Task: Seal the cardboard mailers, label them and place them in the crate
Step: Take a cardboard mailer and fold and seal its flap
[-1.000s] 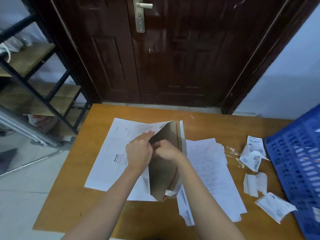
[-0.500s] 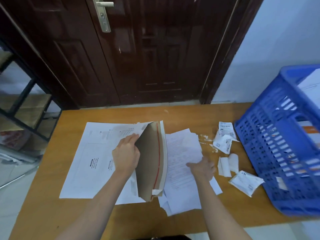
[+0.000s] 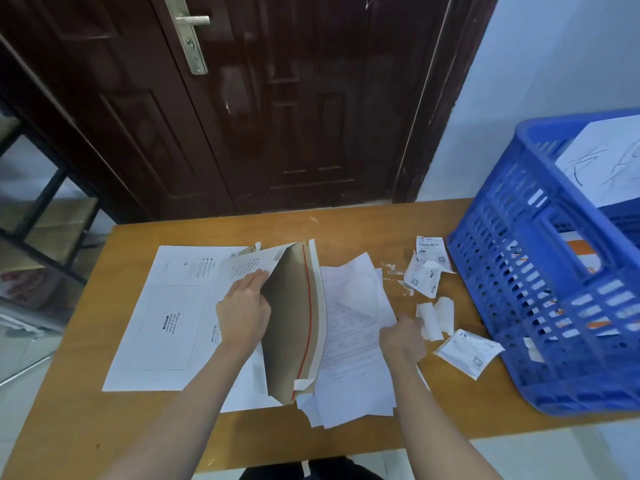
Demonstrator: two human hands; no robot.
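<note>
My left hand (image 3: pixel 243 311) holds open a cardboard mailer (image 3: pixel 294 323), brown inside with a red tear strip and a white adhesive flap along its right edge. More flat white mailers (image 3: pixel 173 317) lie under it on the wooden table (image 3: pixel 69 427). My right hand (image 3: pixel 403 339) pinches the right edge of a stack of printed paper sheets (image 3: pixel 353 341) lying just right of the open mailer. The blue plastic crate (image 3: pixel 554 306) stands at the table's right end with a white mailer (image 3: pixel 609 157) inside.
Crumpled shipping labels (image 3: pixel 427 268) and peeled label backings (image 3: pixel 438 317) lie between the paper stack and the crate; another label (image 3: pixel 469 351) lies nearer me. A dark wooden door (image 3: pixel 277 98) is behind the table, a metal shelf rack (image 3: pixel 45 220) to the left.
My right hand left the mailer's opening and moved right onto the paper stack, closing on its edge. My left hand stays on the mailer. The view swung right, showing more of the crate.
</note>
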